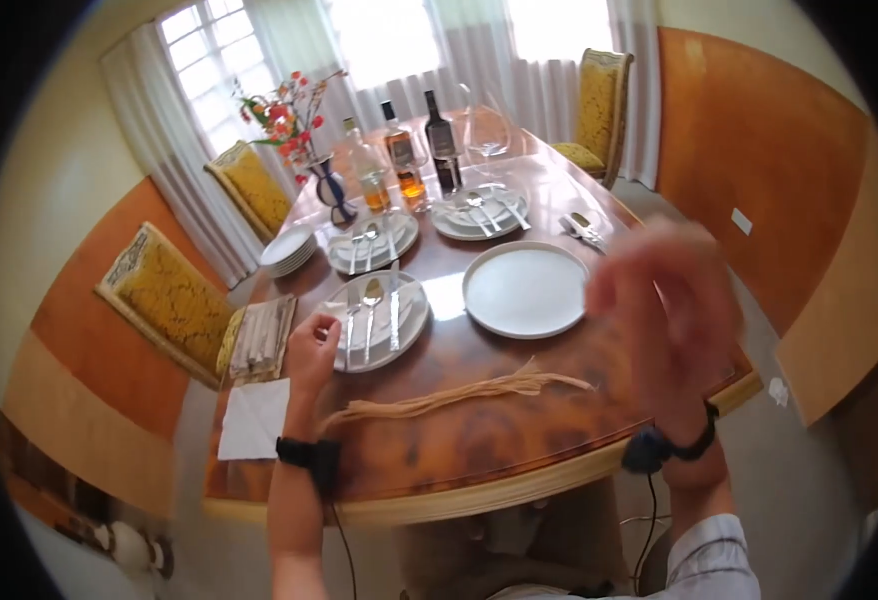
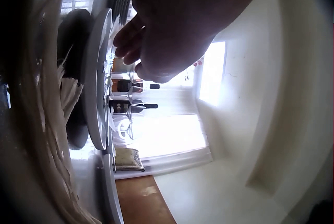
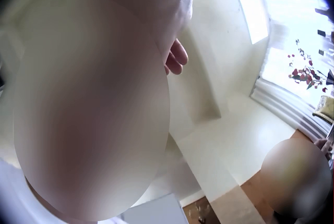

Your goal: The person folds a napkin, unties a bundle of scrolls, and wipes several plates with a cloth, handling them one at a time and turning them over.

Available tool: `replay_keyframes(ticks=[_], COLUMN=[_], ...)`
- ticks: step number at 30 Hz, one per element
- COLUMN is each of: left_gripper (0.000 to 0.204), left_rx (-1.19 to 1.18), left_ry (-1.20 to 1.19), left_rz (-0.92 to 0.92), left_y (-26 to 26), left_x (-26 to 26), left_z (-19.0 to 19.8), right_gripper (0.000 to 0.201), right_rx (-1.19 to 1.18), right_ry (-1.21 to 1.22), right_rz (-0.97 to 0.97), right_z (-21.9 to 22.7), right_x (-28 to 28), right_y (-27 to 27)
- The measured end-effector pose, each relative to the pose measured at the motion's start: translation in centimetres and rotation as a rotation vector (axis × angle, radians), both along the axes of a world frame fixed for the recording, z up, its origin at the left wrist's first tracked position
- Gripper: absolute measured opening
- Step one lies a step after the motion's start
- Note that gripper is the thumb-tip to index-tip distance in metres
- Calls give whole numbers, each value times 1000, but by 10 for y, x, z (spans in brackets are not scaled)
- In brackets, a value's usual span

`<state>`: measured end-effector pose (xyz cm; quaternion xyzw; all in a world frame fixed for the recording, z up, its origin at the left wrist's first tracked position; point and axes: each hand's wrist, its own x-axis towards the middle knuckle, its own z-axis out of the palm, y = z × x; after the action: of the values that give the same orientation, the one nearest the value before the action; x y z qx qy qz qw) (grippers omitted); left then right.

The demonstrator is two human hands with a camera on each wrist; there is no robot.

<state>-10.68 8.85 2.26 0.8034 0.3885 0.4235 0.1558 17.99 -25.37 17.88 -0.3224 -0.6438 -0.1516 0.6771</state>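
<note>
My left hand (image 1: 314, 352), fingers loosely curled, is at the left rim of a white plate (image 1: 414, 325). That plate bears a folded napkin, a fork (image 1: 352, 322), a spoon (image 1: 371, 300) and a knife (image 1: 394, 310). In the left wrist view the fingers (image 2: 128, 39) hang near the fork's tines, with nothing seen in them. My right hand (image 1: 669, 310) is raised and blurred at the right, in front of the table, its fingers loosely bent and nothing visible in them. A bare white plate (image 1: 524, 290) lies between the hands. Nearer me stretches a bundle of tan, raffia-like strands (image 1: 459, 396).
Two more set plates (image 1: 374, 245) stand further back, beside a plate stack (image 1: 289, 250). Behind them are several bottles (image 1: 399, 155), wine glasses and a flower vase (image 1: 334, 190). Folded napkins (image 1: 262, 338) and a white sheet (image 1: 254, 420) lie left. Spare cutlery (image 1: 583, 232) lies right.
</note>
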Motion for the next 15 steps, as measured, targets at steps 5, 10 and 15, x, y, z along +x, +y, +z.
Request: replay_keyframes(ticks=[5,10,15], left_gripper=[20,25,28], left_rx=[-57,-37,-33], left_ry=[-68,9,95], left_rz=[70,172,206], left_y=[21,36,29], left_x=[-11,-19,-16], left_z=[-12,-28,-27], right_gripper=[14,18,18], right_rx=[-631,-835,-860], right_ry=[-29,-276,-495], right_rz=[-229,-142,-174], right_z=[-28,-66,-106], right_x=[32,2,-31], right_y=[93,164,228])
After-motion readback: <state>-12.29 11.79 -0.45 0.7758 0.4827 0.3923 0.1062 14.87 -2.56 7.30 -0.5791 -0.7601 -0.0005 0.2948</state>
